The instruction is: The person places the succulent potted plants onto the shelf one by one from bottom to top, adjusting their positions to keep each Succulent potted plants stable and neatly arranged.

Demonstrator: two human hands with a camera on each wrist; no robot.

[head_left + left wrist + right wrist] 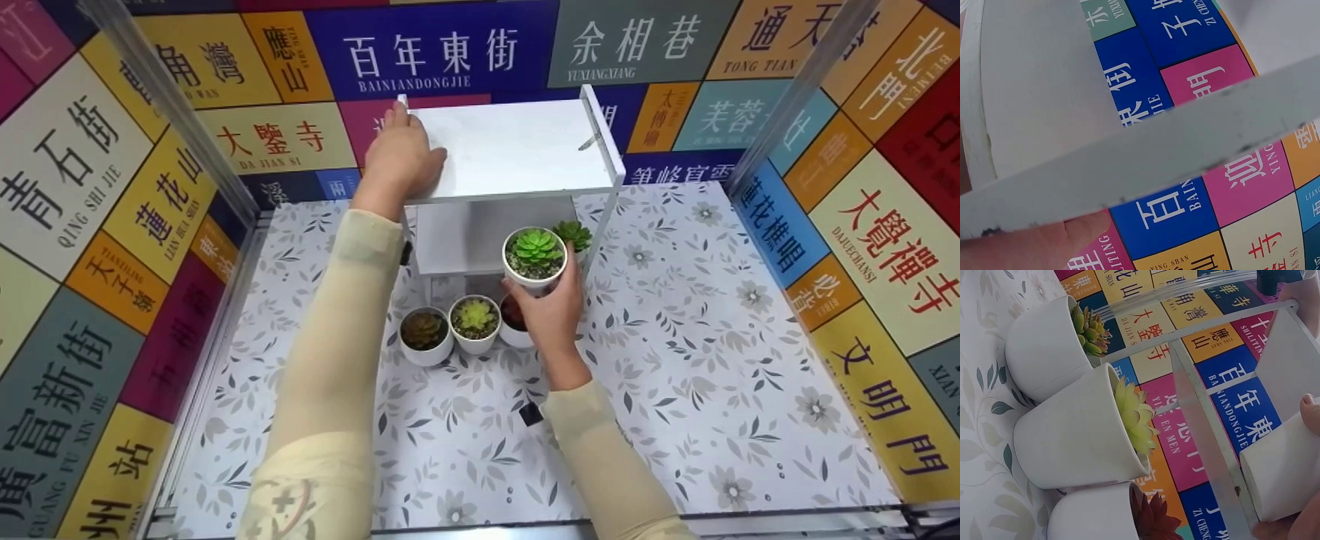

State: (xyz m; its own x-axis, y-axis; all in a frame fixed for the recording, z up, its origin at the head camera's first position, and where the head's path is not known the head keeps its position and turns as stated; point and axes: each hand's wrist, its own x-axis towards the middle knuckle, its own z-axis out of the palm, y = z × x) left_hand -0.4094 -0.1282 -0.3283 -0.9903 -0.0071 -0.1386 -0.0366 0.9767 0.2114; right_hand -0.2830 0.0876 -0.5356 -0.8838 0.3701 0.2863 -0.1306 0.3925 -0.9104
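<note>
My right hand [555, 307] holds a white pot with a bright green succulent [535, 257] in front of the white two-tier shelf [517, 150]. In the right wrist view, thumb and fingers are around the white pot [1283, 467]. My left hand [405, 157] grips the shelf's left side panel at the top, thumb over the top board. Before the shelf stand three potted succulents: a brownish one [425, 337], a yellow-green one [475, 324] and a dark red one [514, 319], partly hidden by my right hand. Another green succulent [574, 235] shows behind the held pot.
A tabletop covered with leaf-patterned paper [675, 360] lies under everything. Colourful sign-printed walls [442, 52] enclose it at the back and both sides, with metal posts [180, 105] at the corners. The shelf's raised right side panel [602, 135] stands above its top board.
</note>
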